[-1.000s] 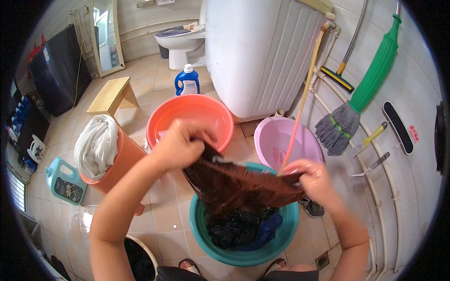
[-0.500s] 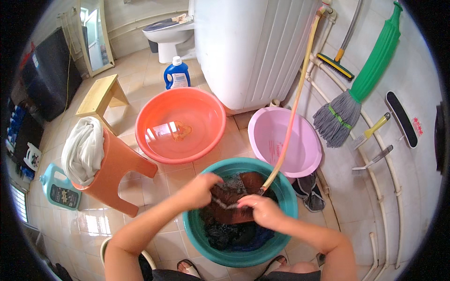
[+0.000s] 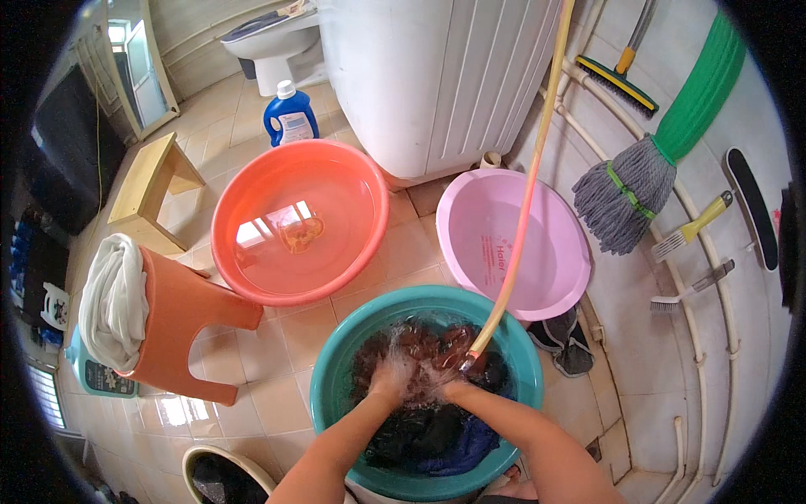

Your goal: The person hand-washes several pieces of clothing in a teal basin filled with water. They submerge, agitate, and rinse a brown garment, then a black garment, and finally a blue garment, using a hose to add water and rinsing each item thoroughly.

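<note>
A teal basin (image 3: 323, 395) of water holds soaked clothes: a brown garment (image 3: 420, 340), a black garment (image 3: 417, 433) and a dark blue one (image 3: 470, 443). Both of my hands are down in the water. My left hand (image 3: 391, 380) is at the brown garment; splashing water covers its fingers. My right hand (image 3: 452, 388) is close beside it on the right, near the mouth of a yellowish hose (image 3: 514, 286) whose metal end hangs over the basin. Foam and spray hide what the fingers hold, if anything.
An orange basin (image 3: 227, 244) of water lies beyond, left of a pink basin (image 3: 449, 239). At left stands an orange stool (image 3: 180, 311) with white cloth (image 3: 117, 294) on it. A blue detergent bottle (image 3: 291, 118), wooden bench (image 3: 138, 197), white appliance (image 3: 420, 84) and wall-hung mop (image 3: 630, 193) surround them.
Both hands have gone down from above the basin into the water, and the brown garment is now bunched under splashing water. The whole view has shifted slightly.
</note>
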Motion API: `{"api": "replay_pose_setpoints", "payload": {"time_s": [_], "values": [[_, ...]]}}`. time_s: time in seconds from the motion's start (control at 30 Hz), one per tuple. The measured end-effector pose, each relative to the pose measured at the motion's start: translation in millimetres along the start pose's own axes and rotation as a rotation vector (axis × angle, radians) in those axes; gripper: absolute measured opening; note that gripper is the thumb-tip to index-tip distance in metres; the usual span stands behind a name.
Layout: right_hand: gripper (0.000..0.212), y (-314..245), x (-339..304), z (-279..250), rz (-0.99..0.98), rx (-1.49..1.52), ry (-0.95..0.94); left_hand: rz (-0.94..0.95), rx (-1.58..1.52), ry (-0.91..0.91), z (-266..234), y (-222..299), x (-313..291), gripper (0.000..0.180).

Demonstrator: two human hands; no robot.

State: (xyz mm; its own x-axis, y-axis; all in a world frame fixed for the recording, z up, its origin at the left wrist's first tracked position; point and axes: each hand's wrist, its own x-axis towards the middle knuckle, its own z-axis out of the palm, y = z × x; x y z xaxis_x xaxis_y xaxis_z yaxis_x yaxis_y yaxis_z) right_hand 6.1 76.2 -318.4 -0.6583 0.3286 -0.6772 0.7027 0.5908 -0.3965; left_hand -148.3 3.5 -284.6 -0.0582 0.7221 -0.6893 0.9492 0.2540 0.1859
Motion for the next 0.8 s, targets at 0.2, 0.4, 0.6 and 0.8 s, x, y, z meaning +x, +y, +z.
{"api": "replay_pose_setpoints", "payload": {"time_s": [0.2,0.4,0.6,0.8], "values": [[0.047,16.2,15.3,1.2,0.081,-0.044,0.063,0.048,0.131,0.022,-43.6,14.4,-19.5,0.048],[0.045,26.3,19.0,25.0,-0.083,-0.403,0.369,0.263,0.126,0.365,-23.2,-12.8,-32.9,0.051],[0.031,4.8,-93.2,-55.0,-0.142,0.596,0.661,0.302,-0.774,0.742,-42.4,-52.4,-98.1,0.038],[0.075,-30.7,-89.7,-67.4,-0.112,-0.093,0.679,0.389,-0.538,1.033,-47.5,-30.2,-71.0,0.053]]}}
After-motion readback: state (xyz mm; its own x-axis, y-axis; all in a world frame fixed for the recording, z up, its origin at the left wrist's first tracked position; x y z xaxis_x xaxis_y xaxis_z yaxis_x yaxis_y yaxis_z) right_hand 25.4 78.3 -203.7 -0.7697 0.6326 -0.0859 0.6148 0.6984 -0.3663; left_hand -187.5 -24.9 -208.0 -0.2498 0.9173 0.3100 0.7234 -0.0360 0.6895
